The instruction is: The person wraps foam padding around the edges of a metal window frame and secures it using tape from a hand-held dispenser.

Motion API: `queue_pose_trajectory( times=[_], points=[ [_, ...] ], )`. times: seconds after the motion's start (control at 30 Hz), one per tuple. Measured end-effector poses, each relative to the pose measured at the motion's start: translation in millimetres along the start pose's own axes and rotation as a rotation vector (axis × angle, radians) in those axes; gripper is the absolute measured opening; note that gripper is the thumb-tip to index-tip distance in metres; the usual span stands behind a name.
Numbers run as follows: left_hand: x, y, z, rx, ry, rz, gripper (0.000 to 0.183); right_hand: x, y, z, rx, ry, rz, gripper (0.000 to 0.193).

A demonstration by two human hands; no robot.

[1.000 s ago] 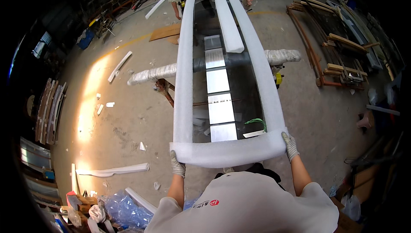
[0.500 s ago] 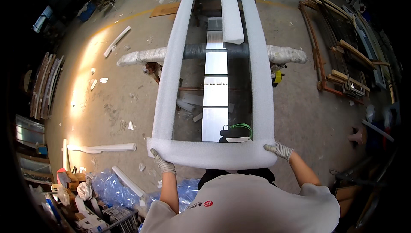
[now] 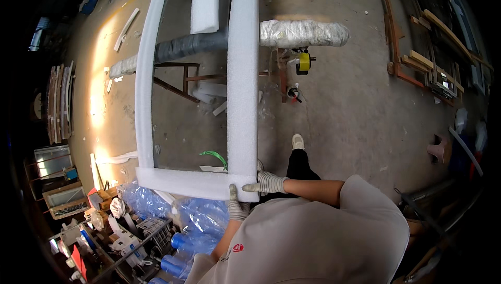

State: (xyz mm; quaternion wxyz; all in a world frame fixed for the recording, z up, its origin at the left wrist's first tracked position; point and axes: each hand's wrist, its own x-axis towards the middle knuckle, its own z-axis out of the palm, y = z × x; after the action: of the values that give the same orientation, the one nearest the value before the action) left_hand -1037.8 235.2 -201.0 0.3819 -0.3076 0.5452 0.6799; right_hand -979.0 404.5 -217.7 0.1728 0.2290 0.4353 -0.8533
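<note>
A long glass panel (image 3: 190,127) lies before me, its edges covered in white foam edging. A foam strip (image 3: 182,180) covers the near end, and another foam strip (image 3: 242,86) runs along the right side. At the near right corner my left hand (image 3: 238,208), in a striped glove, grips the end foam, thumb on top and fingers mostly hidden. Beside it my right hand (image 3: 270,183), gloved alike, closes on the same corner from the right. A green strap (image 3: 214,156) and a white tag (image 3: 211,168) show inside the near edge.
A plastic-wrapped support bar (image 3: 302,33) crosses under the panel on a rusty stand. A yellow and black tool (image 3: 303,62) hangs beside it. Blue plastic film (image 3: 201,219) and a cluttered cart (image 3: 141,245) are at lower left. Frames and timber (image 3: 428,59) lie at right.
My left hand has gone from the near left corner to the near right corner, beside my right hand. My body has shifted right of the panel, and one foot now shows.
</note>
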Motion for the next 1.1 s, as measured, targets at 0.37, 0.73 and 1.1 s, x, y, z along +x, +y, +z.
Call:
queue_pose_trajectory(
  times=[0.37,0.73,1.1],
  points=[
    [6.9,-19.7,-18.9,-0.209,0.071,0.06,0.07,80.8,7.4,-329.1,-0.428,1.177,0.041,0.071],
    [5.0,-11.4,-7.0,-0.28,0.067,0.052,0.064,160.7,-15.5,-480.8,-0.159,1.249,-0.196,0.054],
    [19.5,-6.0,-26.3,-0.119,0.157,-0.075,0.056,-126.4,-176.7,-378.0,-0.263,1.509,-1.143,0.056]
  ],
)
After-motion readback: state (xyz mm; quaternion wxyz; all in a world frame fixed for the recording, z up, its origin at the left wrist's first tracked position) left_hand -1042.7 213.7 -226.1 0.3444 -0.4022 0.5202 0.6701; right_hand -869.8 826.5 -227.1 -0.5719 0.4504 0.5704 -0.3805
